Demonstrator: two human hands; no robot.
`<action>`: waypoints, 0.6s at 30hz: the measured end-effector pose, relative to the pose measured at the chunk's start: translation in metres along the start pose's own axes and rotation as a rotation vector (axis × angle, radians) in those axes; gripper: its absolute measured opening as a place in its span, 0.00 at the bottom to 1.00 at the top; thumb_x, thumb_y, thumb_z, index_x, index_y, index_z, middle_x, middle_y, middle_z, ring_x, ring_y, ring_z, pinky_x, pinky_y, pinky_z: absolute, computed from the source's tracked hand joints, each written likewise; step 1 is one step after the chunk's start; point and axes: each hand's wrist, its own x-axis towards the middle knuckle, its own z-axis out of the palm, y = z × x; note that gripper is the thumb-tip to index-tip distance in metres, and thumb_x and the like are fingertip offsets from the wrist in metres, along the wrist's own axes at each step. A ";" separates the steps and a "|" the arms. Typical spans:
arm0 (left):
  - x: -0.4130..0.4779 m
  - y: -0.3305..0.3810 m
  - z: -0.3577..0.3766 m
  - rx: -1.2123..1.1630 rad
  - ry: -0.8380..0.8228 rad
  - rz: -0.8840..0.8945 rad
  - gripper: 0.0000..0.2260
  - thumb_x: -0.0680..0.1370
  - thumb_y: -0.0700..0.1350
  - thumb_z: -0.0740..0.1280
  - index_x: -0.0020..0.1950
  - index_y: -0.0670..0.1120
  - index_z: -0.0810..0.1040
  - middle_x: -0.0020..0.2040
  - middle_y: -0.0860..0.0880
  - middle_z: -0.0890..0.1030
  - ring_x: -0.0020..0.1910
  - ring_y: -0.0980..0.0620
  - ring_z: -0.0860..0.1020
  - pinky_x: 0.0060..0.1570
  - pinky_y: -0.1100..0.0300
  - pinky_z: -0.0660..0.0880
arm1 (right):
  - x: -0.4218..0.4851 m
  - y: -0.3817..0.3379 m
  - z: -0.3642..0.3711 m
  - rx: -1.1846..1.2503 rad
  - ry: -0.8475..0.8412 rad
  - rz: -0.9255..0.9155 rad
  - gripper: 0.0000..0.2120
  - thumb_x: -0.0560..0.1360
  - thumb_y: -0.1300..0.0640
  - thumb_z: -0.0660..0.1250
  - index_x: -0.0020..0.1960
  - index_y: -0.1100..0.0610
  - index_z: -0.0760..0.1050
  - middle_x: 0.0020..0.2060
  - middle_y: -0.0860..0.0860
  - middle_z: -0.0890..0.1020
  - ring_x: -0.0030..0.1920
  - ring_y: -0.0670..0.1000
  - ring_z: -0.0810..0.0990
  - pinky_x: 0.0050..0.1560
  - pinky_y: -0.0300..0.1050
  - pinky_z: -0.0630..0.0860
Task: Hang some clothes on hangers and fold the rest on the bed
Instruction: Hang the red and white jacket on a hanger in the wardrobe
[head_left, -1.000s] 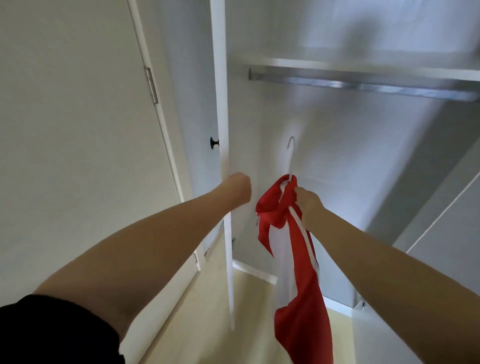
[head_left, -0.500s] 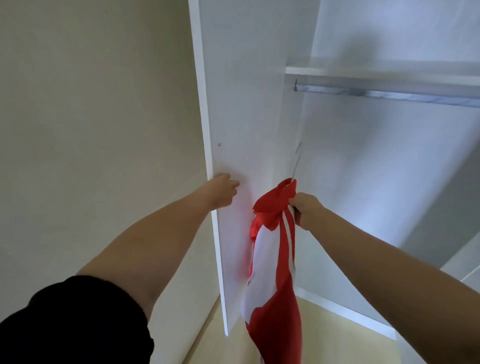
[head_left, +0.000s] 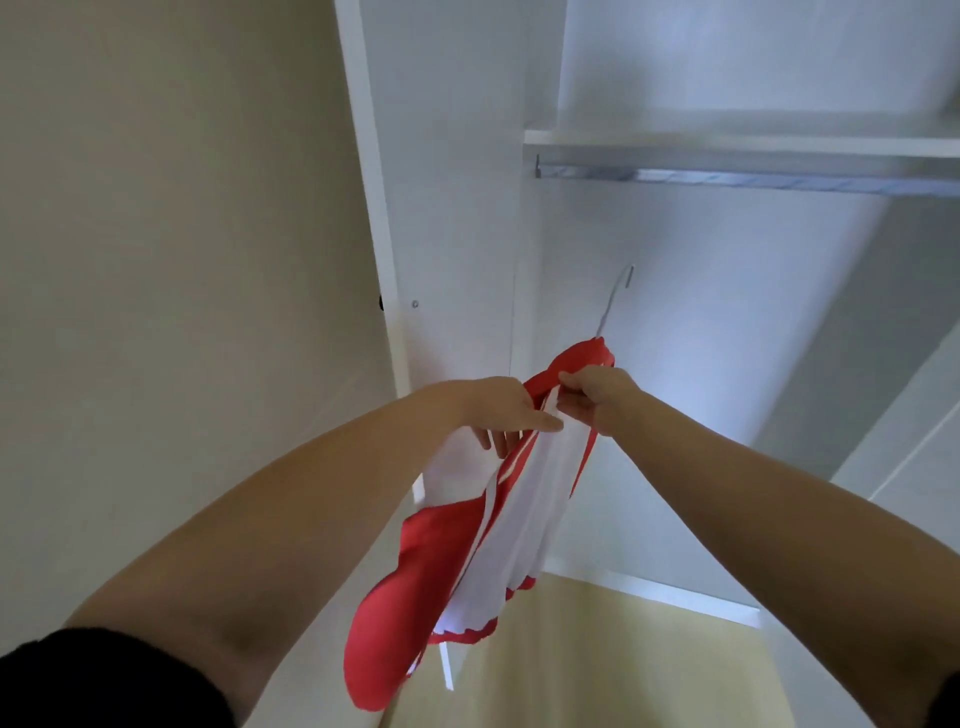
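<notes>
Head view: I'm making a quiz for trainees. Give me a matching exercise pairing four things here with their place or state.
1 closet rail
2 hanger hook
3 red and white garment
4 right hand

a sticks up above the garment
b mounted under the shelf
c hangs down between the arms
d grips the garment's top

Pairs: 1-b, 2-a, 3-c, 4-d

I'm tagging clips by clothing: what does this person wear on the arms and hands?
A black short sleeve covers the left upper arm; a dark sliver at the lower right edge may be its match. Both forearms are bare. The left hand and right hand show no gloves, rings or watch.
</notes>
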 end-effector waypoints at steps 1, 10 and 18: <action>0.010 0.004 0.002 0.031 0.029 0.016 0.14 0.79 0.53 0.63 0.51 0.43 0.78 0.40 0.49 0.82 0.38 0.49 0.83 0.41 0.59 0.81 | 0.003 -0.004 -0.006 -0.026 0.012 -0.009 0.01 0.76 0.65 0.67 0.46 0.63 0.75 0.39 0.56 0.82 0.39 0.52 0.82 0.41 0.44 0.81; 0.102 0.045 0.001 -0.025 0.478 0.096 0.13 0.82 0.45 0.58 0.41 0.43 0.76 0.34 0.49 0.74 0.32 0.54 0.72 0.31 0.67 0.66 | 0.055 -0.054 -0.062 -0.120 -0.031 -0.119 0.06 0.78 0.66 0.61 0.52 0.64 0.75 0.38 0.54 0.79 0.41 0.50 0.78 0.44 0.45 0.79; 0.188 0.079 -0.025 -0.138 0.612 0.022 0.14 0.82 0.45 0.57 0.51 0.39 0.79 0.43 0.47 0.78 0.37 0.52 0.75 0.39 0.66 0.71 | 0.128 -0.104 -0.111 -0.215 0.002 -0.182 0.10 0.79 0.65 0.59 0.57 0.66 0.74 0.37 0.55 0.79 0.36 0.50 0.77 0.36 0.43 0.75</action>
